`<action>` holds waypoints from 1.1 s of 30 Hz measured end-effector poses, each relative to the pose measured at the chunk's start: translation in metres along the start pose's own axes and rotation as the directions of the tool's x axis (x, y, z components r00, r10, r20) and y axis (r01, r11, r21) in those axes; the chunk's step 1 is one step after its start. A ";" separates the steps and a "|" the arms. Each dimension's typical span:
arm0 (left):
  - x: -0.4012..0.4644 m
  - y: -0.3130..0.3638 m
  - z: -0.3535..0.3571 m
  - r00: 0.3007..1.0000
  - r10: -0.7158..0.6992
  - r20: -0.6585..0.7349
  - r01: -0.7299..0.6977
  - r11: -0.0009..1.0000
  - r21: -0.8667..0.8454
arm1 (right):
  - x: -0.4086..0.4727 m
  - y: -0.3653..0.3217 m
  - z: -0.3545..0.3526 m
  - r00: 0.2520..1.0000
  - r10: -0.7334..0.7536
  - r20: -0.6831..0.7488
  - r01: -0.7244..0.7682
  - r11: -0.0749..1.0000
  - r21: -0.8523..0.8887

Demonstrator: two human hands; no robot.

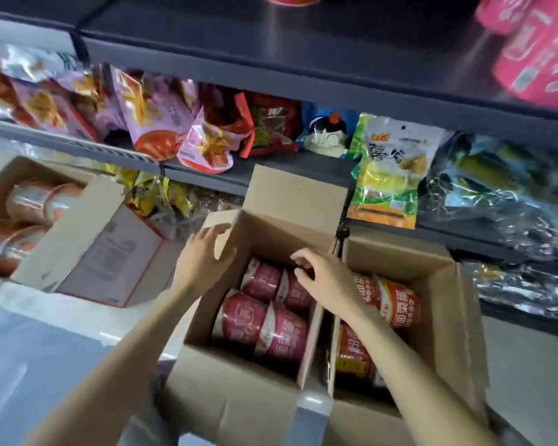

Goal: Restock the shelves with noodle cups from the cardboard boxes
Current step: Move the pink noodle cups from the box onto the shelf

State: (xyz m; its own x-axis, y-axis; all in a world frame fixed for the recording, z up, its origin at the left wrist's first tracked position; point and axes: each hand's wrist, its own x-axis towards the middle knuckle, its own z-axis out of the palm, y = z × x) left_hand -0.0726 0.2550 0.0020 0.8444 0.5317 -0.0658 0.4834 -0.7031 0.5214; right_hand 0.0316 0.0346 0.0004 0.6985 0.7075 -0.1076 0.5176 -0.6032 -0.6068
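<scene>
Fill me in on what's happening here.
A person is unpacking noodle cups from open cardboard boxes below snack shelves. The left hand holds back a flap of the middle box, while the right hand reaches in over the pink cups, not yet gripping one. Some pink cups already sit on the upper shelf.

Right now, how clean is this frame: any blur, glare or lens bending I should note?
Head view: the pink cups at top right are smeared by blur, and so are the snack bags at far left; glare streaks the dark shelf; the shelf edges bow from the wide lens; the hands and the cups in the middle box are fairly sharp.
</scene>
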 end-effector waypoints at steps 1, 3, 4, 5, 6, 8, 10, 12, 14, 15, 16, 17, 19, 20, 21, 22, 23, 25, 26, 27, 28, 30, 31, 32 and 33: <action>-0.003 -0.022 0.006 0.994 -0.098 0.055 0.094 0.993 0.068 | 0.006 0.000 0.023 0.993 0.027 0.117 -0.024 0.999 -0.025; -0.007 -0.053 0.019 0.952 -0.255 0.172 0.232 0.962 0.143 | 0.020 0.005 0.070 0.935 0.113 0.338 -0.080 0.991 -0.109; -0.007 -0.065 0.026 0.927 -0.304 0.218 0.278 0.950 0.141 | 0.027 0.010 0.094 0.881 0.176 0.439 -0.115 0.980 -0.161; -0.006 -0.076 0.034 0.912 -0.324 0.251 0.303 0.945 0.120 | 0.032 0.016 0.118 0.820 0.238 0.521 -0.144 0.966 -0.214; -0.006 -0.083 0.040 0.909 -0.320 0.267 0.304 0.947 0.100 | 0.036 0.022 0.141 0.766 0.291 0.574 -0.166 0.951 -0.261; -0.005 -0.093 0.051 0.928 -0.276 0.251 0.266 0.961 0.072 | 0.036 0.036 0.179 0.686 0.378 0.622 -0.223 0.923 -0.315; -0.006 -0.098 0.058 0.951 -0.226 0.212 0.225 0.974 0.029 | 0.031 0.050 0.206 0.621 0.453 0.640 -0.258 0.889 -0.379; -0.006 -0.101 0.064 0.964 -0.180 0.193 0.191 0.981 -0.037 | 0.029 0.062 0.220 0.591 0.484 0.645 -0.204 0.863 -0.461; -0.006 -0.101 0.068 0.969 -0.164 0.183 0.180 0.981 -0.075 | 0.033 0.070 0.222 0.577 0.471 0.667 -0.162 0.867 -0.472; -0.005 -0.101 0.069 0.970 -0.164 0.179 0.182 0.980 -0.086 | 0.036 0.074 0.220 0.569 0.450 0.688 -0.150 0.880 -0.451; -0.005 -0.101 0.069 0.970 -0.170 0.174 0.189 0.977 -0.099 | 0.039 0.075 0.216 0.563 0.429 0.707 -0.137 0.891 -0.432; -0.005 -0.100 0.069 0.969 -0.178 0.172 0.197 0.975 -0.107 | 0.040 0.073 0.211 0.568 0.416 0.710 -0.119 0.895 -0.429; -0.005 -0.101 0.070 0.969 -0.175 0.175 0.196 0.974 -0.111 | 0.039 0.067 0.201 0.640 0.408 0.651 -0.077 0.877 -0.474; -0.004 -0.103 0.070 0.969 -0.171 0.177 0.193 0.975 -0.113 | 0.039 0.061 0.194 0.691 0.403 0.600 -0.058 0.858 -0.510; -0.005 -0.103 0.070 0.969 -0.168 0.179 0.188 0.977 -0.100 | 0.039 0.055 0.186 0.736 0.396 0.549 -0.045 0.838 -0.544; -0.006 -0.103 0.070 0.976 -0.153 0.156 0.164 0.985 -0.061 | 0.039 0.049 0.175 0.775 0.387 0.499 -0.041 0.819 -0.572; -0.009 -0.101 0.071 0.988 -0.120 0.097 0.120 0.993 0.005 | 0.038 0.044 0.163 0.813 0.372 0.448 -0.046 0.808 -0.587; -0.018 -0.092 0.071 0.995 0.028 -0.100 -0.016 0.993 0.114 | 0.036 0.035 0.137 0.887 0.310 0.341 -0.057 0.809 -0.586; -0.022 -0.083 0.071 0.975 0.126 -0.184 -0.105 0.987 0.118 | 0.034 0.030 0.124 0.921 0.262 0.287 -0.057 0.820 -0.569; -0.026 -0.074 0.073 0.951 0.222 -0.213 -0.206 0.974 0.097 | 0.032 0.025 0.111 0.948 0.218 0.232 -0.062 0.841 -0.537; -0.030 -0.067 0.078 0.930 0.310 -0.199 -0.301 0.951 0.075 | 0.030 0.019 0.099 0.967 0.186 0.176 -0.080 0.873 -0.481; -0.033 -0.057 0.091 0.922 0.382 -0.067 -0.379 0.924 0.053 | 0.029 0.009 0.076 0.985 0.166 0.045 -0.145 0.942 -0.302; -0.032 -0.054 0.100 0.937 0.344 0.055 -0.347 0.935 0.068 | 0.029 0.008 0.067 0.987 0.155 -0.042 -0.160 0.963 -0.219; -0.029 -0.052 0.108 0.944 0.265 0.197 -0.289 0.951 0.108 | 0.028 0.009 0.060 0.982 0.134 -0.130 -0.155 0.973 -0.170; -0.025 -0.052 0.118 0.932 0.171 0.318 -0.229 0.961 0.155 | 0.026 0.012 0.056 0.974 0.113 -0.197 -0.142 0.980 -0.142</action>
State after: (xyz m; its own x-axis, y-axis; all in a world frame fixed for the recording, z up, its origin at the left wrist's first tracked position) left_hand -0.0917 0.2227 -0.1235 0.9435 0.2253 -0.2431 0.3070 -0.8706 0.3846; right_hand 0.0287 0.0665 -0.0534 0.8360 0.5485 -0.0181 0.4779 -0.7438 -0.4672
